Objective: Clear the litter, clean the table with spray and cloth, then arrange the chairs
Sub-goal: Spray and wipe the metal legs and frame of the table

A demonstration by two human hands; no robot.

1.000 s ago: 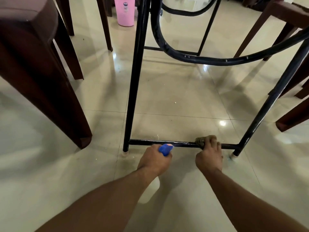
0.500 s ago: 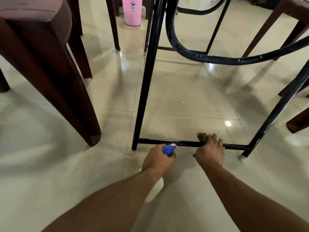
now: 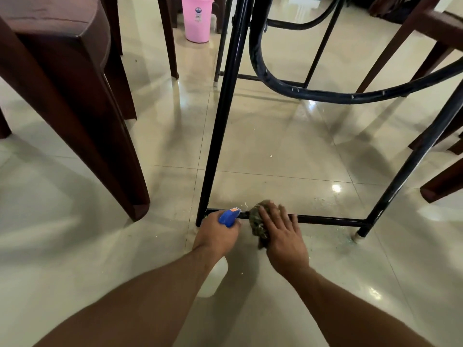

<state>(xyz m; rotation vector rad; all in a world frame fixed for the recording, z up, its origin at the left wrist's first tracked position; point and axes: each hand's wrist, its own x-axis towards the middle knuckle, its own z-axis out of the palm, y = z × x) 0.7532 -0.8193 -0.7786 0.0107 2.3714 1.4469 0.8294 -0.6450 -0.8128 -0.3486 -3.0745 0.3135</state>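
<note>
I am low down, looking under the table at its black metal frame (image 3: pixel 226 116). My left hand (image 3: pixel 216 234) grips a spray bottle with a blue trigger head (image 3: pixel 228 216), its white body showing below my wrist (image 3: pixel 213 279). My right hand (image 3: pixel 281 236) holds a dark mottled cloth (image 3: pixel 256 221) against the low crossbar (image 3: pixel 325 219) of the frame, fingers laid over cloth and bar. Both hands sit close together near the bar's left end.
Dark wooden chair legs (image 3: pixel 82 126) stand at the left and more chair legs (image 3: pixel 441 186) at the right. A pink bin (image 3: pixel 198 18) stands at the back. Crumbs and small specks lie on the glossy tiled floor (image 3: pixel 270 156) near the bar.
My right hand with the cloth has slid left along the crossbar, towards my left hand. The camera has shifted, showing more of the left chair and the pink bin.
</note>
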